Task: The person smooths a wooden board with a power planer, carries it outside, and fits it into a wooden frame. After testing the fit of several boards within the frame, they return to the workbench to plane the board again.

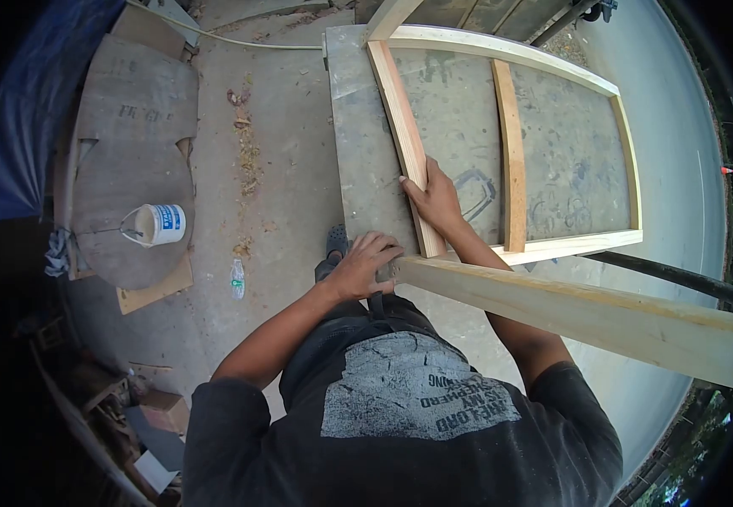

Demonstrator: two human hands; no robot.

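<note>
Two bare hands work at the near corner of a pale wooden frame [512,148] made of planed softwood battens, which lies flat on a grey, scuffed sheet-topped counter [358,144]. The left hand [366,266] curls over the end of a long, pale timber plank [586,313] that runs off to the right of the frame's near rail; its grip is wrapped round the plank end, fingers bent over the top edge. The right hand [434,203] lies on the frame's left-hand batten, palm down and fingers stretched along the wood, pressing rather than clutching. A middle batten stands upright between the frame's long rails. Left of the frame, well apart on the concrete floor, a white plastic bucket with a blue label [160,225] sits on a rounded brown board [130,160]. Sawdust is scattered between that board and the counter.
</note>
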